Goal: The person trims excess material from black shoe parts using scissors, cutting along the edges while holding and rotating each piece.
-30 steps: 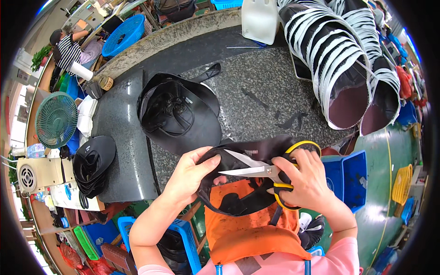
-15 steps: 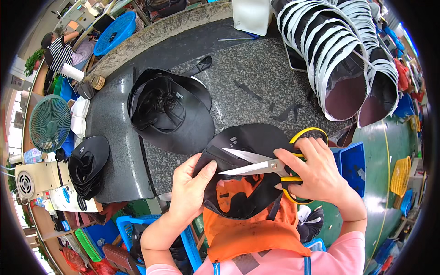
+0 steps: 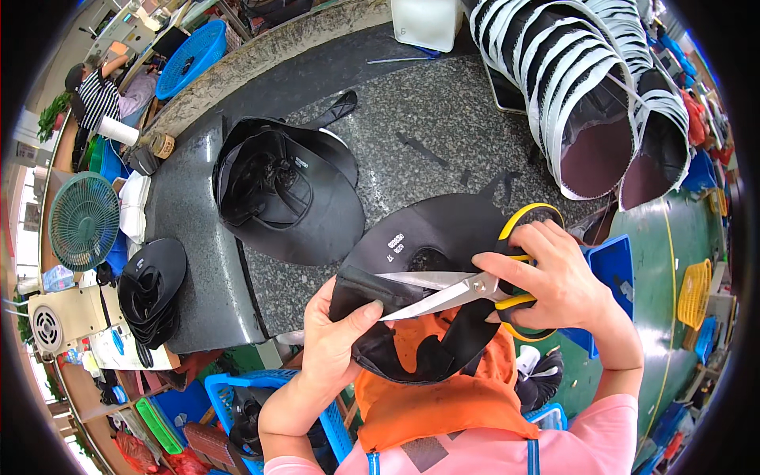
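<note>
My left hand (image 3: 342, 336) pinches the left edge of a black shoe upper (image 3: 443, 222), thumb on top. My right hand (image 3: 550, 277) has its fingers through the yellow-and-black handles of a pair of scissors (image 3: 478, 285). The silver blades are parted and point left, toward my left thumb. A folded black edge of the upper lies between them; whether they touch it I cannot tell. An opening in the upper shows the orange apron (image 3: 451, 419) beneath. Beyond my left hand, more nested black uppers (image 3: 328, 226) lie on the speckled stone worktop (image 3: 404, 103).
Black scraps (image 3: 423, 149) lie mid-worktop. White-edged uppers (image 3: 582, 95) are stacked at the far right, beside a white container (image 3: 426, 24). Black uppers (image 3: 150, 289) sit at the left. Blue bins (image 3: 613, 277) stand right, a blue basket (image 3: 226, 384) below left. A person (image 3: 103, 91) sits far left.
The scissors remain parted, with the lower blade's tip now lower beside my left thumb. The upper has tilted, showing more of its printed far side. My left hand has shifted slightly down.
</note>
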### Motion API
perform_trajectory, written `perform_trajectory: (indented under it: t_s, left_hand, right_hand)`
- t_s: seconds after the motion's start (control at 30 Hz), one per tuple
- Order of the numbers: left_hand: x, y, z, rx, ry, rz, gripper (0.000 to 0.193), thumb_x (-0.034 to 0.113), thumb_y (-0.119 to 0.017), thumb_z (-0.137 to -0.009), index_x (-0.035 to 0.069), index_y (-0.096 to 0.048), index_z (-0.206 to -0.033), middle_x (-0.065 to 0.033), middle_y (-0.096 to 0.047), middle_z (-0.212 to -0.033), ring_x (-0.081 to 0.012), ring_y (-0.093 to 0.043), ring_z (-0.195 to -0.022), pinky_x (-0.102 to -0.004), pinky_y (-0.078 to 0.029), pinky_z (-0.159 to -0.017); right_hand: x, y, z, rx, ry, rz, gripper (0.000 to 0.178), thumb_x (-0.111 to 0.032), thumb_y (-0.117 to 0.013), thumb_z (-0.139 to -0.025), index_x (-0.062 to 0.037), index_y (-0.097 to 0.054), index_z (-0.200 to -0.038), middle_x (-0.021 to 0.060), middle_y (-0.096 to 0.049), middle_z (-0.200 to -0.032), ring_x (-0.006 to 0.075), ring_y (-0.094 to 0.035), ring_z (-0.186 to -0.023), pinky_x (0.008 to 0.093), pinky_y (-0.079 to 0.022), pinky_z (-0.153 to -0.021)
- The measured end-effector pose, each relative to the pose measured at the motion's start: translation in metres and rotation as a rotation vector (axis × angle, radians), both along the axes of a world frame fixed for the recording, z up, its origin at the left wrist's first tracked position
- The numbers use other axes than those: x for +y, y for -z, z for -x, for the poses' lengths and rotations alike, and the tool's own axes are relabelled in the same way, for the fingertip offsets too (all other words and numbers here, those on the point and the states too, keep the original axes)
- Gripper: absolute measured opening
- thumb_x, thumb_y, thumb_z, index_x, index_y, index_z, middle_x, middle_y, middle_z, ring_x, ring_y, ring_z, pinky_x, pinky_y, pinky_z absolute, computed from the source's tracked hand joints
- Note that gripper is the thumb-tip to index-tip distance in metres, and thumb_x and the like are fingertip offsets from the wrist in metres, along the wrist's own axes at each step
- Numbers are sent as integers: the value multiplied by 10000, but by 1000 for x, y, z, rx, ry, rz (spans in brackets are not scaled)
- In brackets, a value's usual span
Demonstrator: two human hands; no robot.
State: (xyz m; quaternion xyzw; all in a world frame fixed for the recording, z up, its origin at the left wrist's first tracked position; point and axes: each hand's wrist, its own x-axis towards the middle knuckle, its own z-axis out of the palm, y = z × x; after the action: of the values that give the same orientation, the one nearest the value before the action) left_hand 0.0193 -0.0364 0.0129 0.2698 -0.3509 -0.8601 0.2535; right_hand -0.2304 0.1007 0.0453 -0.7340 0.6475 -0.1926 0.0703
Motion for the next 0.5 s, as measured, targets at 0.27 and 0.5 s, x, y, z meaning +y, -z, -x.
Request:
perform_trajectory:
  t_s: [0.27, 0.5]
  left_hand:
    - [6, 2, 0, 0, -32, 99, 230, -7, -637, -899, -39, -597, -1124, -143, -698, -998, -180, -678, -851, -304, -551, -778]
    - [5, -9, 0, -99, -8, 133, 223, -6, -629, -908, -51, -592, -1122, -158, -695, -1011, -202, -682, -873, -318, -550, -784]
  right_hand:
    - [-3, -11, 1, 203, -74, 145, 753, -235, -789, -481, -163, -639, -1215, 37, -507, -852, 220, -525, -730, 355, -421, -634]
    - [2, -5, 6, 136, -95, 104, 689, -272, -794, -498, -94, -666, -1151, 37, -390, -730, 204, -471, -579, 350, -366, -512]
